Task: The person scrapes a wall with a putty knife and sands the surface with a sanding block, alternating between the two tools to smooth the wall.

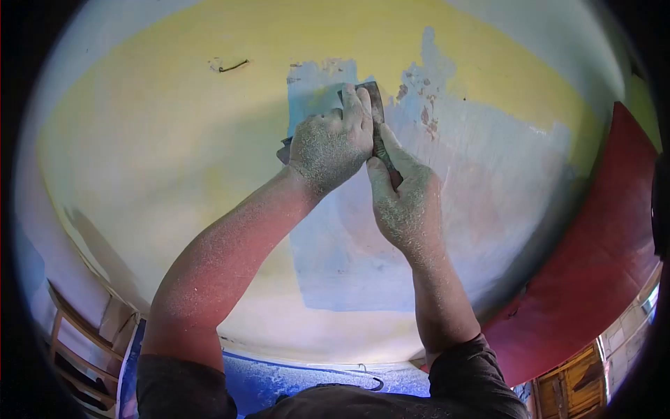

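Observation:
Against the painted wall [174,160], a dark, flat-bladed scraper [377,115] rests with its blade up, over the edge of a bared pale-blue patch [342,272]. My right hand [408,202] is closed round its handle. My left hand [331,146] presses its fingers together on the blade from the left. Pale dust and flakes cover both hands and forearms. Another dark, flat piece [284,150] sticks out from behind my left hand; what it belongs to is hidden. Yellow paint surrounds the bared area, and brownish spots [428,115] show to the right.
A bent dark hook or nail [234,66] juts from the wall at upper left. Below lies a blue surface [258,380] sprinkled with pale dust. A large red panel [579,265] stands at right, a wooden piece of furniture [569,384] beneath it. A wooden frame [80,335] is at lower left.

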A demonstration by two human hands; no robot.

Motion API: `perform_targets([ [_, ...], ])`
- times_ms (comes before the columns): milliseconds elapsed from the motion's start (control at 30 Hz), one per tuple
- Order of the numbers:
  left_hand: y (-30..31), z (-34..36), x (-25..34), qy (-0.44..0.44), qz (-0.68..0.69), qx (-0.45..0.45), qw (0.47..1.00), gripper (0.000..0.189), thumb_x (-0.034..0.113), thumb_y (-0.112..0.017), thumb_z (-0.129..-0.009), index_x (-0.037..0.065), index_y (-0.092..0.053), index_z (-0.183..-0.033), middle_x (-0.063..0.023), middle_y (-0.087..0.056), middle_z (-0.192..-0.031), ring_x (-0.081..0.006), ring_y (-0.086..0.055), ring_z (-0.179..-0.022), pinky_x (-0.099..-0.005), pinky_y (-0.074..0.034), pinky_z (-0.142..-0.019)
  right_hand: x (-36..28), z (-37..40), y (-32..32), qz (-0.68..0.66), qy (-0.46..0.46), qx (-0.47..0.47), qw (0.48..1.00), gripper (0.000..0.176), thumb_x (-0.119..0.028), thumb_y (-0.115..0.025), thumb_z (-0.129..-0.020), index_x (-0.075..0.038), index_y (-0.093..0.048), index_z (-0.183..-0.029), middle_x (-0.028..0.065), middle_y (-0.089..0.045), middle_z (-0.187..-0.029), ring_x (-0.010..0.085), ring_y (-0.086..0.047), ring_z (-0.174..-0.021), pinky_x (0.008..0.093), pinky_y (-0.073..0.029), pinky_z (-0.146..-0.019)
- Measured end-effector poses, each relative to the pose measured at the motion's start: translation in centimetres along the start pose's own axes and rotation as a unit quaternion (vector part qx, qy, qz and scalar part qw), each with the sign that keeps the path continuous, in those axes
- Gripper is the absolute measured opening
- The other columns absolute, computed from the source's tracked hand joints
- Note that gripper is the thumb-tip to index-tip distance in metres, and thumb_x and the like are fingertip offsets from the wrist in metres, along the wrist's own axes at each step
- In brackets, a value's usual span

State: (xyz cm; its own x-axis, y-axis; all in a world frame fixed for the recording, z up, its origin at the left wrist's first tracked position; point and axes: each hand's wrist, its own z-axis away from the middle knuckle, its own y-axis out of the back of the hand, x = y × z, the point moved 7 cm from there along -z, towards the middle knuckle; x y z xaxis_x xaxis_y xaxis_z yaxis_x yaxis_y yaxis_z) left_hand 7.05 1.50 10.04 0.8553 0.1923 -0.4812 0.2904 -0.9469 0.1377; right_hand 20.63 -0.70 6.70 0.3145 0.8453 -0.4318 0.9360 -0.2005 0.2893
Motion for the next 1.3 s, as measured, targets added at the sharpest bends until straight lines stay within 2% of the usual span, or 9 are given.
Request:
perform_targets([
  [133,0.1,-0.7,-0.5,-0.009,-0.014,0.015,1.0,0.064,0.017,-0.07,-0.095,-0.009,-0.058,-0.152,-0.0296,-0.072,-0.141,-0.027,-0.084,-0.084,-0.0387,-0.068,-0.064,0.2,-0.8,-0.4,-0.03,-0.004,0.01,0.999,0.057,-0.006,-0.065,-0.103,-0.005,-0.063,-0.16,0.0294,-0.077,-0.102,0.0368,-0.078,-0.085,0.0453,-0.06,-0.083],
  [333,0.2,0.2,0.3,-0.005,0.0,0.019,1.0,0.064,0.016,-0.069,-0.095,-0.01,-0.057,-0.153,-0.031,-0.07,-0.143,-0.0287,-0.085,-0.088,-0.04,-0.069,-0.066,0.3,0.4,0.0,-0.005,0.003,0.015,1.0,0.056,-0.007,-0.065,-0.104,-0.007,-0.064,-0.16,0.0293,-0.075,-0.099,0.0368,-0.079,-0.089,0.0451,-0.06,-0.084],
  [467,-0.5,-2.0,-1.3,0.012,-0.04,0.035,0.999,0.063,0.017,-0.069,-0.096,-0.009,-0.058,-0.152,-0.0301,-0.069,-0.144,-0.0291,-0.083,-0.083,-0.04,-0.068,-0.064,-0.5,-2.1,0.2,0.017,-0.013,0.006,1.0,0.054,-0.008,-0.064,-0.104,-0.008,-0.065,-0.158,0.0301,-0.076,-0.102,0.0418,-0.079,-0.092,0.0462,-0.06,-0.085],
  [633,0.8,-0.5,-0.6,0.01,0.009,0.012,1.0,0.062,0.017,-0.069,-0.097,-0.01,-0.058,-0.151,-0.0294,-0.071,-0.141,-0.0282,-0.084,-0.085,-0.041,-0.07,-0.066,-1.3,-0.5,0.4,0.02,-0.022,-0.023,0.999,0.051,-0.008,-0.064,-0.105,-0.006,-0.066,-0.156,0.0308,-0.077,-0.105,0.0468,-0.078,-0.092,0.0496,-0.06,-0.085],
  [733,0.2,-0.3,-0.8,-0.005,-0.011,0.043,0.999,0.061,0.017,-0.069,-0.097,-0.01,-0.059,-0.151,-0.0294,-0.07,-0.144,-0.0279,-0.084,-0.09,-0.0405,-0.07,-0.066,-0.7,-0.5,-0.6,0.053,0.012,0.016,0.998,0.053,-0.007,-0.064,-0.104,-0.005,-0.066,-0.156,0.0323,-0.076,-0.103,0.0473,-0.078,-0.092,0.0502,-0.06,-0.085],
  [967,0.3,0.1,-0.4,-0.014,-0.015,0.011,1.0,0.065,0.02,-0.072,-0.096,-0.009,-0.058,-0.152,-0.0297,-0.07,-0.144,-0.0286,-0.084,-0.089,-0.0397,-0.07,-0.069,-0.5,-0.7,-0.1,0.003,0.005,-0.003,1.0,0.053,-0.009,-0.065,-0.103,0.0,-0.064,-0.156,0.0336,-0.076,-0.103,0.0478,-0.079,-0.095,0.0517,-0.06,-0.088],
  [1133,-0.1,-2.3,-1.9,0.016,-0.068,0.008,0.997,0.06,0.02,-0.069,-0.099,-0.009,-0.059,-0.15,-0.031,-0.071,-0.142,-0.0288,-0.085,-0.09,-0.0391,-0.069,-0.067,-0.7,-3.1,-0.5,0.016,0.0,-0.003,1.0,0.055,-0.011,-0.064,-0.104,-0.003,-0.063,-0.158,0.0322,-0.076,-0.102,0.0468,-0.079,-0.095,0.0515,-0.06,-0.089],
  [1233,0.3,-1.8,-1.6,0.016,-0.037,-0.028,0.999,0.058,0.021,-0.068,-0.101,-0.01,-0.059,-0.149,-0.0326,-0.07,-0.143,-0.0278,-0.085,-0.089,-0.0396,-0.069,-0.065,-1.6,-2.3,0.4,0.034,0.0,-0.026,0.999,0.054,-0.011,-0.064,-0.104,-0.004,-0.064,-0.157,0.0316,-0.076,-0.103,0.0487,-0.078,-0.096,0.0526,-0.059,-0.087],
  [1300,0.3,-0.6,-0.9,-0.019,-0.067,0.016,0.997,0.058,0.021,-0.068,-0.101,-0.01,-0.059,-0.149,-0.033,-0.07,-0.144,-0.027,-0.085,-0.089,-0.0387,-0.069,-0.064,-0.6,-0.8,-0.3,0.008,0.003,-0.005,1.0,0.052,-0.013,-0.063,-0.104,-0.005,-0.065,-0.155,0.0311,-0.076,-0.103,0.0503,-0.076,-0.096,0.0539,-0.059,-0.087],
])
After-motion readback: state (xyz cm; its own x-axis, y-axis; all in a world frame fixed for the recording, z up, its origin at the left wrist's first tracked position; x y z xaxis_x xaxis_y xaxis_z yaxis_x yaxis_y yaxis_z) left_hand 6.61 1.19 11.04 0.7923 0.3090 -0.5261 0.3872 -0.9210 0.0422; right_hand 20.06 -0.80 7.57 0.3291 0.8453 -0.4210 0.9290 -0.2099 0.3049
